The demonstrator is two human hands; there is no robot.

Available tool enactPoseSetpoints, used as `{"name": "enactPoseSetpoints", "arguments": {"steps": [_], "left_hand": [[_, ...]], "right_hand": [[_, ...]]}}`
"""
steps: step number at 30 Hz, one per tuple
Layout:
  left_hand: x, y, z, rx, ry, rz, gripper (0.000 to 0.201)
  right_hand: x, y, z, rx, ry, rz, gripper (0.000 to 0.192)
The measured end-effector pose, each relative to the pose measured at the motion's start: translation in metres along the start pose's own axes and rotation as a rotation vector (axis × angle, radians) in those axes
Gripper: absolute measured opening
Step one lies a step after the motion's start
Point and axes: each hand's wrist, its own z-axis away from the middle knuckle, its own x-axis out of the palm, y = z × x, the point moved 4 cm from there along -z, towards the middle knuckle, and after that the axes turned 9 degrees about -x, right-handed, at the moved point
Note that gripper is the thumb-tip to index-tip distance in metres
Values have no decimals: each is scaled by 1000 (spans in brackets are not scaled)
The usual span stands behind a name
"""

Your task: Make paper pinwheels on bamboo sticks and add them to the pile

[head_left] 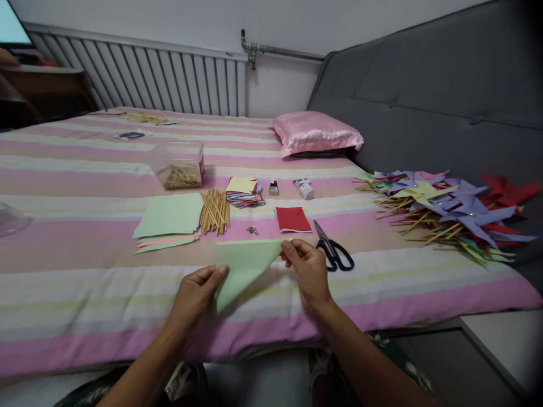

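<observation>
A light green paper sheet (242, 264), folded into a triangle, hangs just above the striped bed cover (85, 282). My left hand (195, 295) pinches its lower left edge. My right hand (309, 270) pinches its upper right corner. Black-handled scissors (333, 249) lie just right of my right hand. A red paper square (292, 219) and a small metal pin (252, 230) lie beyond the sheet.
A stack of green and pink sheets (169, 220), a bundle of wooden sticks (215, 211), a pile of coloured squares (244, 191) and a clear box of sticks (180, 165) lie further back. Finished paper pinwheels (445, 212) are heaped at the right. A pink pillow (316, 133) leans by the grey sofa back.
</observation>
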Motion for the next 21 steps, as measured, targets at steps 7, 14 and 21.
{"name": "enactPoseSetpoints", "arguments": {"steps": [7, 14, 21], "left_hand": [[-1, -1, -3, 49, 20, -33, 27], [-4, 2, 0, 101, 18, -44, 24], [-3, 11, 6, 112, 77, -45, 26]], "right_hand": [[-1, -3, 0, -37, 3, 40, 29], [0, 0, 0, -38, -8, 27, 28], [4, 7, 5, 18, -11, -13, 28]]}}
